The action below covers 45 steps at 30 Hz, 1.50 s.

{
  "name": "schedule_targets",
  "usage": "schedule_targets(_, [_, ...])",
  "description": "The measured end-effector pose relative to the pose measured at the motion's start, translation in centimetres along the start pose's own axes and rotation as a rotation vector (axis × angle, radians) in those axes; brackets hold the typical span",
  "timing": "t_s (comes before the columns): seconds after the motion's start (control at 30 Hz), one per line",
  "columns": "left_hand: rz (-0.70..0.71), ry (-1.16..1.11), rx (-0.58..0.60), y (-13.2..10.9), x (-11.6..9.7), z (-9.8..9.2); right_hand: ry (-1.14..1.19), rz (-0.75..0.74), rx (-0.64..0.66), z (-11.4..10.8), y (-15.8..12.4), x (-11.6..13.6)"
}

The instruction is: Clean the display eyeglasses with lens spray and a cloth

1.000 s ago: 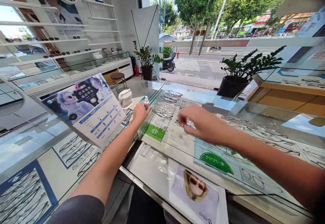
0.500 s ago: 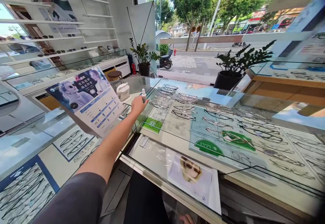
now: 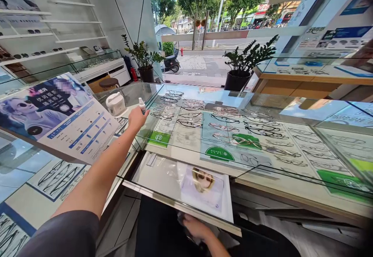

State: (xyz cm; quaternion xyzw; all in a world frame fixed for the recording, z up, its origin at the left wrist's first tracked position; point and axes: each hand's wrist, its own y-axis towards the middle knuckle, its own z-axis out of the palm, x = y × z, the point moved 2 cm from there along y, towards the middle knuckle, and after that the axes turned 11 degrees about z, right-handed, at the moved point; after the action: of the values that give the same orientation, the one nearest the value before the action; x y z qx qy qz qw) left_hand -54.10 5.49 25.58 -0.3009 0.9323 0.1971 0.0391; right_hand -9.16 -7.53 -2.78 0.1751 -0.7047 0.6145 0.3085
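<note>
Stretched far forward over the glass counter, my left hand (image 3: 138, 118) is closed around a small white spray bottle (image 3: 142, 104); its white top sticks out above my fingers. Low in the view, my right hand (image 3: 194, 228) is below the front edge of the pulled-out drawer (image 3: 163, 167), close to my lap. Its fingers are curled on something dark that I cannot make out. Inside the drawer lie a clear plastic sleeve and a printed card (image 3: 204, 187) picturing a person in sunglasses.
Several rows of eyeglasses (image 3: 190, 121) lie under the counter glass (image 3: 163, 93). A tilted advertising board (image 3: 67, 117) stands left of my arm, and a white device (image 3: 115, 104) is behind my left hand. Potted plants (image 3: 237, 79) stand by the window.
My view has turned to the right, so the counter appears further left. My left hand still holds the spray bottle. More of my right hand has come into view under the drawer.
</note>
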Motion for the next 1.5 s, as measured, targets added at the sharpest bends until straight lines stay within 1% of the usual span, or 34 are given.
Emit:
schedule_targets(0.07, [-0.003, -0.001, -0.001, 0.0, 0.1, 0.1, 0.006, 0.059, 0.069, -0.9, 0.5, -0.6])
schedule_targets(0.17, [-0.006, -0.007, 0.016, 0.1, 0.2, 0.1, 0.080, 0.089, 0.243, -1.9, 0.9, -0.4])
schedule_targets(0.2, [-0.006, -0.010, 0.019, 0.1, 0.2, 0.1, 0.101, 0.089, 0.274, -2.3, 1.0, -0.1])
schedule_targets(0.23, [-0.005, -0.011, 0.021, 0.1, 0.3, 0.1, 0.113, 0.084, 0.277, -2.8, 1.1, 0.2])
schedule_targets(0.33, [-0.001, -0.008, 0.032, 0.1, 0.2, 0.0, 0.100, 0.050, 0.189, -4.4, 1.6, 1.0])
schedule_targets(0.4, [0.009, -0.010, 0.044, 0.1, 0.1, -0.1, 0.090, 0.037, 0.164, -5.5, 2.1, 1.4])
schedule_targets(0.67, [0.049, -0.023, 0.074, 0.3, 0.5, 0.1, 0.057, 0.031, 0.146, -8.3, 3.4, 3.1])
schedule_targets(0.83, [0.050, -0.032, 0.091, 0.8, 0.9, 0.4, 0.076, 0.008, 0.128, -10.3, 3.3, 4.6])
schedule_targets(1.07, [0.054, -0.059, 0.132, 1.3, 1.4, 0.8, 0.093, 0.012, 0.105, -12.9, 3.0, 6.4])
schedule_targets(1.23, [0.062, -0.066, 0.139, 1.6, 1.6, 0.9, 0.085, 0.018, 0.093, -14.3, 3.3, 7.0])
schedule_targets(1.5, [0.063, -0.064, 0.139, 1.7, 1.9, 1.0, 0.047, 0.027, 0.100, -16.4, 4.8, 7.2])
